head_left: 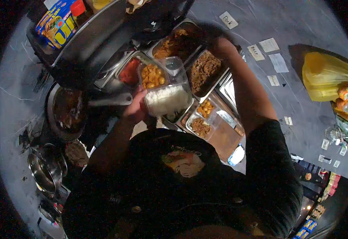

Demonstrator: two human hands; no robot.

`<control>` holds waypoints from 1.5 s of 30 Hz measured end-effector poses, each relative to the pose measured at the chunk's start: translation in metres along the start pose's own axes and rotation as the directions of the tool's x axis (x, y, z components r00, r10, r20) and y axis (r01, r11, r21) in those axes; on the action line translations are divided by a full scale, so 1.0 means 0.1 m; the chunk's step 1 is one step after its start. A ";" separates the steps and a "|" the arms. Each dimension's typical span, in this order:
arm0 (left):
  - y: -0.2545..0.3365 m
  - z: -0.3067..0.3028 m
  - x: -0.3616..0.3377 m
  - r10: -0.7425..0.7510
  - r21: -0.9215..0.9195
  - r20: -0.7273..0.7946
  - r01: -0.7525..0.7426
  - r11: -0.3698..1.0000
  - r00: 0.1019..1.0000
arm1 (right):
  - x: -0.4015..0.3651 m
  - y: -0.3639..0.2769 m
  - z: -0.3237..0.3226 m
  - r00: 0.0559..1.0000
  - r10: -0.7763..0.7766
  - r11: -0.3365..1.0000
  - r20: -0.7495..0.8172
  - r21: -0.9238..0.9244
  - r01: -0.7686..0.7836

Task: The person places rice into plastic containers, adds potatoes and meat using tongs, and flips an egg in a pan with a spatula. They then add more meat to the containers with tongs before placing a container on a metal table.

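My left hand (pixel 136 106) grips the lower left edge of a clear plastic compartment container (pixel 169 101). Yellow-orange chunky food with round pieces (pixel 153 75) fills its upper left compartment; the large lower part looks pale and blurred. My right hand (pixel 222 48) reaches over the far edge of a metal tray of brown minced food (pixel 206 73); its fingers are lost in shadow. Next to it are a tray of dark shredded food (pixel 178 42) and one with red food (pixel 129 71). A second filled container (pixel 225 116) rests on a brown board (pixel 226 141).
A large black vessel (pixel 90 44) stands at the upper left by a blue package (pixel 56 24). A frying pan's handle (pixel 112 99) points toward my left hand. Metal pots (pixel 46 167) stand lower left. Paper labels (pixel 228 20) and a yellow bag (pixel 325 75) lie right.
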State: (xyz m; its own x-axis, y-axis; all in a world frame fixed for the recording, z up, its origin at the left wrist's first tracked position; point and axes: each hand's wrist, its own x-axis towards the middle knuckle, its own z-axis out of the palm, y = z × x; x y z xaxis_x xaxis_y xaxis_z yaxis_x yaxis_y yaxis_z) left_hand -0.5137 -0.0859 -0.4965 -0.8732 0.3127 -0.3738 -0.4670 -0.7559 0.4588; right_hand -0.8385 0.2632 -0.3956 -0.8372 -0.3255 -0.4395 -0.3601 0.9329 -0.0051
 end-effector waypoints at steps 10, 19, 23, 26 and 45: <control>0.03 0.06 0.47 0.102 0.019 -0.208 -0.100 0.995 0.973 | -0.78 -0.05 -0.54 0.937 -0.185 0.972 -0.297 0.086 0.220; 0.14 0.24 0.64 0.120 0.006 -0.132 -0.120 0.993 0.984 | -1.79 0.10 -1.01 0.965 0.040 0.956 -0.259 0.291 0.039; 0.17 0.30 0.64 0.137 0.019 -0.180 -0.136 0.991 0.974 | -2.30 -0.08 -1.23 0.978 0.048 0.912 -0.201 0.408 0.039; 0.23 0.48 0.60 0.140 -0.008 -0.153 -0.142 0.990 0.978 | -2.52 -0.20 -1.22 0.990 -0.021 0.881 -0.141 0.466 0.085; 0.18 0.58 0.61 0.056 -0.072 -0.097 -0.063 0.995 0.994 | -2.90 -0.36 -0.66 0.917 -0.333 0.915 -0.219 0.160 0.370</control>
State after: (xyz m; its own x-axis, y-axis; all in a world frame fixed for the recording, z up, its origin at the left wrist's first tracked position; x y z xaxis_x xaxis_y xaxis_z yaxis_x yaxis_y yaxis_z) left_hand -0.5833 -0.0474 -0.4643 -0.8804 0.2129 -0.4237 -0.3999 -0.8136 0.4221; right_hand -0.6097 0.3136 -0.2088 -0.7381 -0.6429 -0.2047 -0.5738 0.7577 -0.3108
